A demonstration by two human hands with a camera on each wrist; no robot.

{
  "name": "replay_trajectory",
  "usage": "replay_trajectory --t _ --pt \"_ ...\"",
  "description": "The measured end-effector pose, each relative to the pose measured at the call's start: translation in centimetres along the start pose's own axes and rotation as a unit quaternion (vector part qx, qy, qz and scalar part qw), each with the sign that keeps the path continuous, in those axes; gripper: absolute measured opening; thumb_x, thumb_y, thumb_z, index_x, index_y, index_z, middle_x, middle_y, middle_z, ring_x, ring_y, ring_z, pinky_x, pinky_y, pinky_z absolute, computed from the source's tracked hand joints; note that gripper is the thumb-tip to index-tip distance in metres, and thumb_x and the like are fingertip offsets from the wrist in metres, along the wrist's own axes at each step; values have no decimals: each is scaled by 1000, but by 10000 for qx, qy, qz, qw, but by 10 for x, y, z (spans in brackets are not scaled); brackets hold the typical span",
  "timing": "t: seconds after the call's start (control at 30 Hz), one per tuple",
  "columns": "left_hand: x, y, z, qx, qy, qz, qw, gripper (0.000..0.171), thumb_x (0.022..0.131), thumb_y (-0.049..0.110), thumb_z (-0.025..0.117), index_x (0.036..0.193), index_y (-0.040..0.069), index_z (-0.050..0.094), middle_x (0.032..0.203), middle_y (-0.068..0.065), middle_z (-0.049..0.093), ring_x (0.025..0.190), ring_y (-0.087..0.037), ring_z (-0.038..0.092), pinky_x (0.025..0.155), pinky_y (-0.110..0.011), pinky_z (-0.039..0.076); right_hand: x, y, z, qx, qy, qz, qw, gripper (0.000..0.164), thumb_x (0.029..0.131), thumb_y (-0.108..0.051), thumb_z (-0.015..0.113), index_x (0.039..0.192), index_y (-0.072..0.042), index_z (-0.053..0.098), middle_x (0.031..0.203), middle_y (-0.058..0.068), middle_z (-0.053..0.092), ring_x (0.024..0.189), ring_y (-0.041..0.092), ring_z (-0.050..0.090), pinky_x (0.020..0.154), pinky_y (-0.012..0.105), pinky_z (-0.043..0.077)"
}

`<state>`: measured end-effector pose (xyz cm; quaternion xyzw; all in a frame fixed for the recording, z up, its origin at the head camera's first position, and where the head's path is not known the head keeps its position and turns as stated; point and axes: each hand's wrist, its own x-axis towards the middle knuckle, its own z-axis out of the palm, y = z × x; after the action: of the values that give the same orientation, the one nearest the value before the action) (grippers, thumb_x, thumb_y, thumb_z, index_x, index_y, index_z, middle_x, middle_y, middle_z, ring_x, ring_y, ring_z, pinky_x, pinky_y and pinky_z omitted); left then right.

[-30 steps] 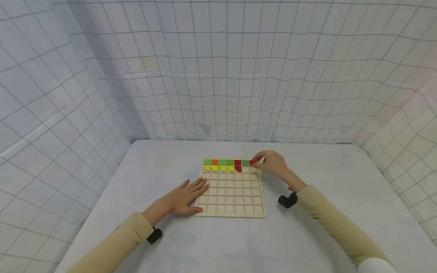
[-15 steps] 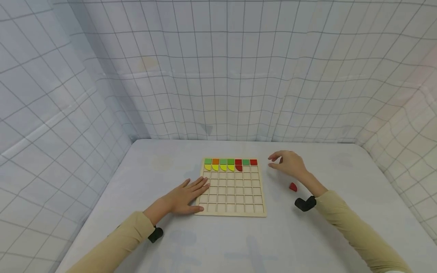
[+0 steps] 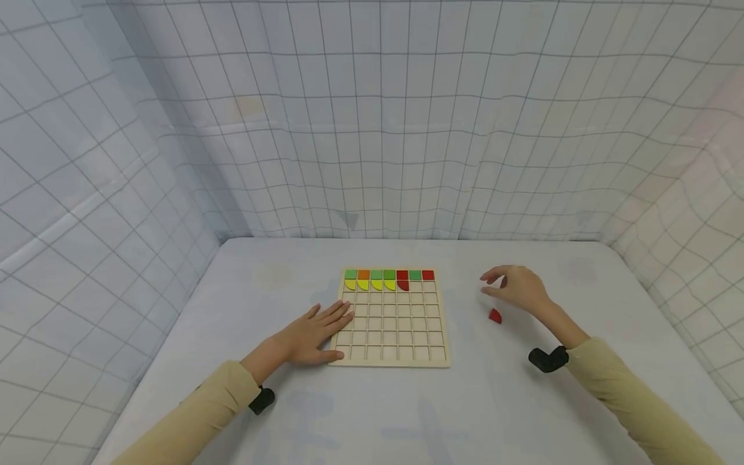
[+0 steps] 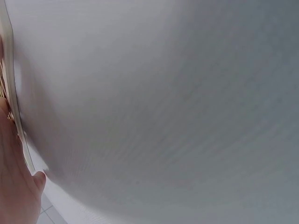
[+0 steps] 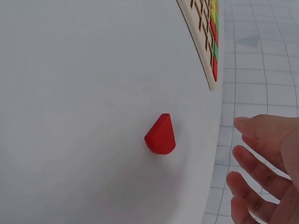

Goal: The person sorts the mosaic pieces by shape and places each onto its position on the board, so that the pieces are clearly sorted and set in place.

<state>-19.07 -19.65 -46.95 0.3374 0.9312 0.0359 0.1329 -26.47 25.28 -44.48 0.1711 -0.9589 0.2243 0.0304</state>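
Note:
A wooden grid board lies mid-table. Square tiles in green, orange and red fill its back row; in the row before it sit several yellow quarter-round pieces and one red quarter-round piece. My left hand rests flat, its straight fingers over the board's left edge. Right of the board, my right hand hovers with thumb and fingers apart and nothing between them. A loose red quarter-round block lies on the table just below that hand's fingertips; the right wrist view shows this red block beside the relaxed fingers.
A white cloth covers the table. Checked white curtains hang behind it and at both sides. Each wrist carries a small black camera, one of them the right wrist's camera.
My right hand has let go of a red square tile in the board's back right corner and moved right, away from the board. My left hand has stayed put.

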Motion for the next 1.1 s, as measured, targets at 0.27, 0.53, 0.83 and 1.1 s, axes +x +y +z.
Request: replay_trajectory --t 0.27,0.53,0.83,1.1 --pt "-5 1 4 -44 107 133 9998 81 94 57 46 155 12 18 162 -11 11 150 -31 13 116 -61 15 -19 16 5 310 -548 -703 9955 27 86 -8 66 112 -10 70 104 6 71 76 11 56 53 21 42" --pt "-3 3 2 -71 107 150 9998 80 95 56 47 155 12 18 162 -11 11 150 -30 13 116 -61 16 -26 33 7 997 -1255 -920 9828 43 79 9 59 115 -11 69 109 7 68 78 10 55 58 21 46" --pt "-1 3 -2 -80 63 78 9999 81 94 57 46 155 13 16 163 -10 10 150 -29 13 116 -60 14 -28 41 5 1021 -1640 -1029 9758 45 78 9 57 112 -17 70 101 -4 69 80 8 54 65 21 47" --pt "-3 2 -4 -51 54 50 10000 82 94 57 46 155 13 15 163 -10 10 150 -29 12 117 -60 14 -27 43 6 758 -1590 -1265 9762 32 83 0 67 111 -17 70 103 -3 72 80 4 54 67 21 48"
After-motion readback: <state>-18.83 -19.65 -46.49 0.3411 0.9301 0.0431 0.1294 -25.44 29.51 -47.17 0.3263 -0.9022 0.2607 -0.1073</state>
